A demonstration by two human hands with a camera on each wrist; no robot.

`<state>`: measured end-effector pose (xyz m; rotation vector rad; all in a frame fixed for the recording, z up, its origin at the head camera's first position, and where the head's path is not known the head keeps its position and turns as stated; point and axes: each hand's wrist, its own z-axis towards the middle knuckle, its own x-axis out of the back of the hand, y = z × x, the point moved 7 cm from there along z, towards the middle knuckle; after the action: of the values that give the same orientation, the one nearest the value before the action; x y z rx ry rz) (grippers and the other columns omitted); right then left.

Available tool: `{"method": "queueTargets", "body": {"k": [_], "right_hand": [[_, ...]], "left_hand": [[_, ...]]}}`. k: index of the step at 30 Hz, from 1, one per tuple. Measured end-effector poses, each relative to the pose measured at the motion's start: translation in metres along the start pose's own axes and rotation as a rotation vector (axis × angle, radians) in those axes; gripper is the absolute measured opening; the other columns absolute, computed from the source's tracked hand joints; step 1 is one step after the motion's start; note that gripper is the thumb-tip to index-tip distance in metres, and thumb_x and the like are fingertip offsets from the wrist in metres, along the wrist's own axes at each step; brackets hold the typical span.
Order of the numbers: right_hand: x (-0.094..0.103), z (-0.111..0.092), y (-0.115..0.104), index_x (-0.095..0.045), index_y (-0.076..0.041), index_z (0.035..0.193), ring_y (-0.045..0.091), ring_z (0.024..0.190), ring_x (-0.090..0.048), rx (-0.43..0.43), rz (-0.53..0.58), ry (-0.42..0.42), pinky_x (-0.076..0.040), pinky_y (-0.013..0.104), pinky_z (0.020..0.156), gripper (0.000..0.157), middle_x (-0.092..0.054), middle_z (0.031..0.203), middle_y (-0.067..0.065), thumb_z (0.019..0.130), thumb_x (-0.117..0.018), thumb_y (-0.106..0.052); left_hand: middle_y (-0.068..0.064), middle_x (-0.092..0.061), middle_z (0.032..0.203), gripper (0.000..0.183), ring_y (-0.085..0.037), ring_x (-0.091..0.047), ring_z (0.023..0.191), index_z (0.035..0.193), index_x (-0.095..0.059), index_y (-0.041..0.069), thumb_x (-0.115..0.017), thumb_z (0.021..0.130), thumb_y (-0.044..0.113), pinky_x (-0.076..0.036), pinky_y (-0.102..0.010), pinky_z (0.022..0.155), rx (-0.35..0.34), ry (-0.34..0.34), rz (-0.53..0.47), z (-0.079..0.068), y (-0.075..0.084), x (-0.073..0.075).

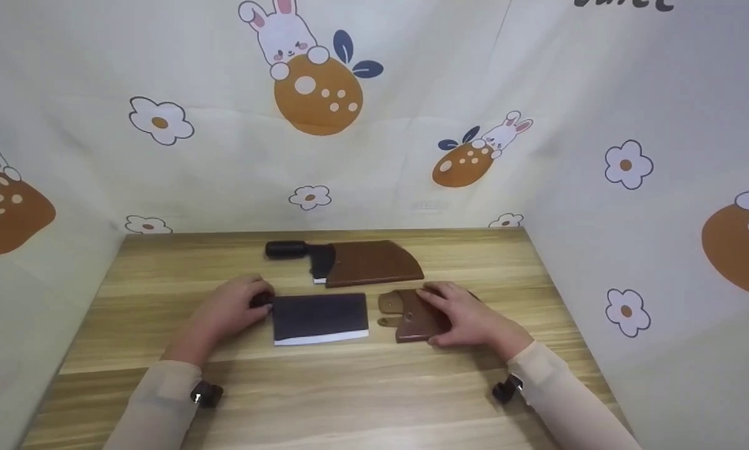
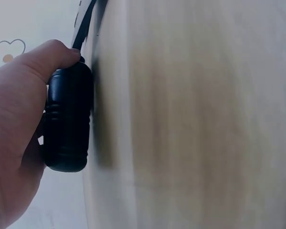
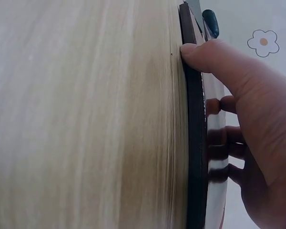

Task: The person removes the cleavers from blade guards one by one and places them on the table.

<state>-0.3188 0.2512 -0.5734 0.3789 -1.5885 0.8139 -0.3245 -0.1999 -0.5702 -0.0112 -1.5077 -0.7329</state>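
Lying flat, dark cleaver (image 1: 320, 315) w/ blk handle (image 2: 67, 124) gripped in L hand (image 1: 234, 306). R hand (image 1: 465, 319) grips brown sheath (image 1: 417, 324) just right of it, small gap btwn. Sheathed cleaver (image 1: 374, 262) sits behind both, all on wood tbl (image 1: 349, 400), bunny-print backdrop (image 1: 224, 169) around.

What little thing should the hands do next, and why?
Perhaps the right hand should lift the brown sheath slightly. That hand is already on it, and the left hand grips the black handle of the near cleaver, whose shiny edge is uncovered. The far cleaver already has a brown cover on.
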Motion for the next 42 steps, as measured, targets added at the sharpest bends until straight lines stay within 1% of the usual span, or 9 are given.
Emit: {"method": "queueTargets", "body": {"k": [10, 14, 17, 21, 29, 32, 36, 39, 42], "right_hand": [[0.001, -0.001, 0.002, -0.043, -0.018, 0.171, 0.037, 0.157, -0.038, -0.047, 0.043, -0.030, -0.034, 0.059, 0.127, 0.112, -0.039, 0.173, 0.015, 0.080, -0.095, -0.055], [0.003, 0.000, 0.003, -0.046, -0.017, 0.170, 0.035, 0.157, -0.037, -0.033, 0.070, -0.006, -0.034, 0.056, 0.127, 0.112, -0.040, 0.173, 0.015, 0.080, -0.095, -0.060], [0.008, 0.001, 0.002, -0.050, -0.014, 0.167, 0.034, 0.156, -0.039, -0.020, 0.097, 0.024, -0.035, 0.056, 0.127, 0.107, -0.042, 0.170, 0.016, 0.081, -0.094, -0.060], [0.015, 0.003, 0.000, -0.053, -0.012, 0.164, 0.035, 0.153, -0.042, -0.020, 0.107, 0.051, -0.036, 0.057, 0.126, 0.098, -0.045, 0.167, 0.017, 0.086, -0.092, -0.054], [0.028, 0.021, -0.007, -0.057, -0.011, 0.161, 0.035, 0.149, -0.046, 0.028, 0.125, 0.093, -0.039, 0.060, 0.123, 0.084, -0.050, 0.164, 0.017, 0.092, -0.088, -0.048], [0.030, 0.032, -0.007, -0.058, -0.011, 0.160, 0.035, 0.149, -0.046, 0.028, 0.124, 0.103, -0.039, 0.059, 0.123, 0.082, -0.050, 0.164, 0.017, 0.094, -0.087, -0.049], [0.034, 0.051, -0.007, -0.060, -0.007, 0.158, 0.035, 0.148, -0.047, 0.021, 0.127, 0.133, -0.040, 0.057, 0.123, 0.078, -0.052, 0.161, 0.018, 0.095, -0.087, -0.043], [0.036, 0.068, -0.009, -0.061, -0.005, 0.156, 0.037, 0.146, -0.049, 0.024, 0.108, 0.152, -0.040, 0.056, 0.122, 0.075, -0.054, 0.158, 0.019, 0.095, -0.088, -0.038], [0.037, 0.085, -0.013, -0.061, -0.004, 0.156, 0.040, 0.146, -0.050, 0.032, 0.078, 0.156, -0.040, 0.057, 0.122, 0.074, -0.054, 0.159, 0.021, 0.095, -0.088, -0.037]], "left_hand": [[-0.006, -0.071, 0.114, 0.027, -0.033, -0.068, 0.113, 0.122, -0.079, 0.011, -0.084, 0.096, 0.017, -0.055, -0.062, 0.104, 0.019, -0.021, -0.026, 0.000, 0.000, 0.002], [-0.006, -0.072, 0.116, 0.029, -0.035, -0.069, 0.114, 0.124, -0.079, 0.009, -0.083, 0.096, 0.016, -0.054, -0.062, 0.106, -0.004, -0.021, -0.045, 0.001, 0.000, 0.004], [-0.007, -0.074, 0.116, 0.029, -0.036, -0.070, 0.114, 0.124, -0.079, 0.008, -0.083, 0.096, 0.015, -0.053, -0.062, 0.106, -0.030, -0.011, -0.055, 0.001, 0.002, 0.007], [-0.007, -0.075, 0.115, 0.028, -0.036, -0.070, 0.114, 0.123, -0.079, 0.007, -0.083, 0.097, 0.015, -0.053, -0.062, 0.106, -0.027, -0.005, -0.064, 0.002, 0.003, 0.009], [-0.009, -0.074, 0.121, 0.028, -0.036, -0.070, 0.117, 0.126, -0.077, 0.008, -0.079, 0.102, 0.022, -0.054, -0.062, 0.104, 0.037, 0.009, -0.142, 0.010, 0.002, 0.015], [-0.012, -0.073, 0.125, 0.030, -0.038, -0.069, 0.120, 0.128, -0.076, 0.007, -0.078, 0.104, 0.025, -0.054, -0.064, 0.105, 0.075, 0.030, -0.174, 0.015, -0.002, 0.016], [-0.015, -0.073, 0.128, 0.034, -0.040, -0.068, 0.121, 0.129, -0.076, 0.009, -0.079, 0.103, 0.030, -0.053, -0.065, 0.104, 0.111, 0.094, -0.178, 0.029, -0.005, 0.019], [-0.016, -0.073, 0.127, 0.034, -0.041, -0.068, 0.120, 0.127, -0.076, 0.008, -0.082, 0.100, 0.028, -0.053, -0.064, 0.103, 0.096, 0.144, -0.159, 0.044, -0.004, 0.022], [-0.017, -0.072, 0.127, 0.036, -0.042, -0.067, 0.122, 0.125, -0.076, 0.006, -0.085, 0.097, 0.027, -0.051, -0.062, 0.107, 0.057, 0.177, -0.102, 0.061, -0.002, 0.025]]}}
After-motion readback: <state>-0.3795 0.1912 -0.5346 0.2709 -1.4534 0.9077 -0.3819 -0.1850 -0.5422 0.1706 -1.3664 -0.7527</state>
